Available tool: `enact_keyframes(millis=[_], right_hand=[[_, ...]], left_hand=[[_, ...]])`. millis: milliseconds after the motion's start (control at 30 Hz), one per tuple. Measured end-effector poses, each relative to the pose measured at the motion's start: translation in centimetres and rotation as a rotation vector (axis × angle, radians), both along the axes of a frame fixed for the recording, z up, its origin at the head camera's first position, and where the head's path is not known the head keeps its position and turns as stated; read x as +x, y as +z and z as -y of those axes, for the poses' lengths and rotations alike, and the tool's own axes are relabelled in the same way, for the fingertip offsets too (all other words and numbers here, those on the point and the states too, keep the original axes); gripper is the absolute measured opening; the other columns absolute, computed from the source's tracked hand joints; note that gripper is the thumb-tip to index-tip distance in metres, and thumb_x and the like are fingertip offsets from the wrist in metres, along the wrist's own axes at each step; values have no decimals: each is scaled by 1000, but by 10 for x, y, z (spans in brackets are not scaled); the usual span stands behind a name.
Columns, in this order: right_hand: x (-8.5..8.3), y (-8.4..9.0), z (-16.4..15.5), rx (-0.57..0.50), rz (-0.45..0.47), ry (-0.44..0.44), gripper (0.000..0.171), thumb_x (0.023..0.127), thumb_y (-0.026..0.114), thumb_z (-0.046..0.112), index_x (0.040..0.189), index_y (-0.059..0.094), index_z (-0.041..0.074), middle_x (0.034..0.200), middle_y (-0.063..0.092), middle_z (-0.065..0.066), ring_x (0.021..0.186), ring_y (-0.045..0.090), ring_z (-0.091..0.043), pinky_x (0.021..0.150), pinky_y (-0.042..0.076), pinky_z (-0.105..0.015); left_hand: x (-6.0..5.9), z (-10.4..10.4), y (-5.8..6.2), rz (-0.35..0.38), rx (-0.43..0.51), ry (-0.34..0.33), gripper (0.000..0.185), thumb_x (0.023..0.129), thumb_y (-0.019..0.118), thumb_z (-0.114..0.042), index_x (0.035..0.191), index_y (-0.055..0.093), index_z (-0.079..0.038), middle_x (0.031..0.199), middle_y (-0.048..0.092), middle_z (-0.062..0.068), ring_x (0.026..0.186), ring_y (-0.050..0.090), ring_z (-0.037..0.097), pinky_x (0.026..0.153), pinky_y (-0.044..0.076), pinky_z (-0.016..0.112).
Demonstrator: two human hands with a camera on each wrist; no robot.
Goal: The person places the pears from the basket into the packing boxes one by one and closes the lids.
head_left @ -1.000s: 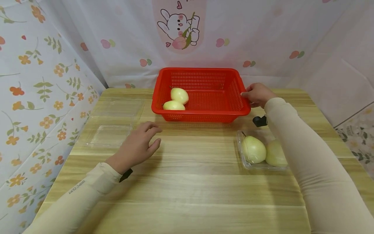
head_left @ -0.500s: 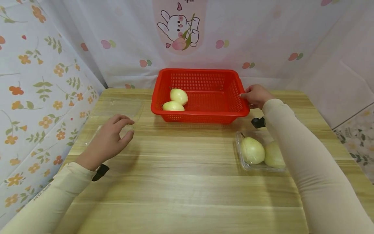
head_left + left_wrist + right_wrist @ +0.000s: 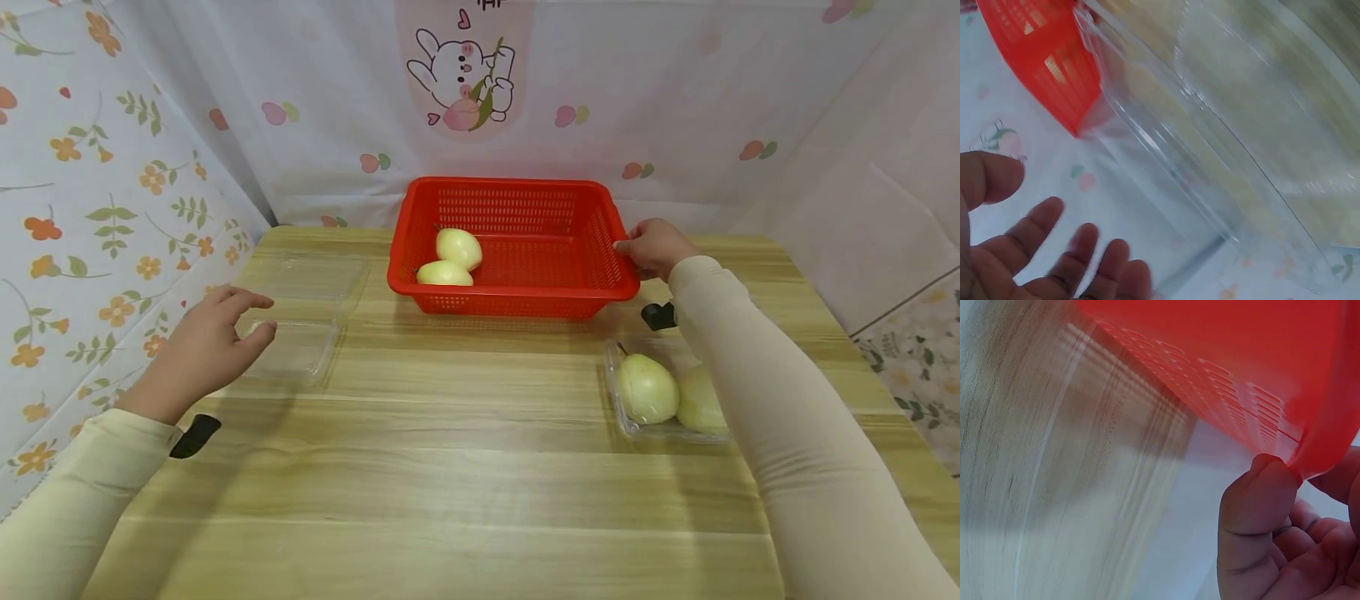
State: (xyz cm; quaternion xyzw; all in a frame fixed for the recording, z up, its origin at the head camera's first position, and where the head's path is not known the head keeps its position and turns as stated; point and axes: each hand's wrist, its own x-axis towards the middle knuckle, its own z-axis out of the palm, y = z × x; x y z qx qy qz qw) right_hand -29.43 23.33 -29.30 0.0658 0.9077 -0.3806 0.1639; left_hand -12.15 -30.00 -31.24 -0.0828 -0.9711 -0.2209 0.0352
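A red plastic basket (image 3: 510, 302) stands at the back of the table with two pale yellow-green pears (image 3: 458, 249) in its left end. My right hand (image 3: 657, 248) pinches the rim at the basket's right end; the right wrist view shows thumb and finger on the red rim (image 3: 1329, 444). Over the table's left side, my left hand (image 3: 206, 350) hovers with relaxed, spread fingers, holding nothing. Nearest to it is an open clear plastic clamshell box (image 3: 330, 333), whose edge (image 3: 1166, 150) also shows in the left wrist view, apart from the fingers.
Right of centre, a second clear plastic box (image 3: 622, 408) holds two pears (image 3: 647, 390), partly hidden behind my right sleeve (image 3: 780, 400). Printed cloth (image 3: 315, 108) hangs behind and beside the wooden table (image 3: 450, 467).
My left hand has moved left, from in front of the basket to beside the open clear box. My right hand stays on the basket's rim.
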Motion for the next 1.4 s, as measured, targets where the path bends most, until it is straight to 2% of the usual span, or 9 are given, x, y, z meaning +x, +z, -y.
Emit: enact_keyframes(millis=[133,233,367,500,700,933,1233,1400], right_hand=[[-2,-2,-1,8,0,-2,30,103,53,18,119,47,-7,109,58,-23,79,68,-26,84,56,-46],[-3,-3,0,11,1,-9,30,103,53,18,119,47,-7,108,58,-23,78,68,-26,85,56,-47],[-2,-2,2,9,0,-7,29,103,53,18,117,48,-7,107,58,-22,77,68,-25,84,56,-47],[-2,-2,1,6,10,-10,30,103,53,18,119,48,-7,109,58,-23,80,68,-27,84,56,-47],[-3,-2,0,6,17,-7,32,103,53,19,121,46,-7,111,57,-24,83,68,-28,82,57,-45],[-4,-3,-1,-5,16,-14,30,103,54,19,118,46,-6,111,56,-23,82,67,-28,80,58,-44],[-5,-6,-1,-29,8,-24,25,103,54,19,112,46,-2,109,54,-21,81,65,-26,77,59,-41],[-5,-7,-3,-27,5,-29,27,103,54,20,115,46,-3,110,54,-22,81,64,-26,74,59,-39]], left_hand=[[-7,16,1,134,-22,29,49,102,51,-28,134,50,9,134,41,34,108,50,51,80,43,61],[-13,27,3,211,-53,33,54,103,48,-29,136,45,13,137,37,40,115,45,57,85,43,65],[-20,42,2,304,-74,43,60,104,44,-31,139,38,17,138,34,44,116,45,60,89,42,66],[-22,52,-1,370,-61,82,65,105,40,-37,142,34,16,139,33,43,118,44,59,89,42,66],[-22,58,-6,397,-56,135,69,104,37,-41,142,32,16,138,36,39,121,38,58,93,39,66],[-21,60,-8,385,-65,158,65,104,37,-37,139,34,18,131,44,39,116,44,57,90,42,64],[-18,66,-8,433,-45,162,70,104,35,-38,141,28,21,138,30,45,122,34,62,96,34,70],[-17,68,-12,442,-62,161,65,104,37,-33,138,30,23,134,35,44,119,38,61,94,36,68]])
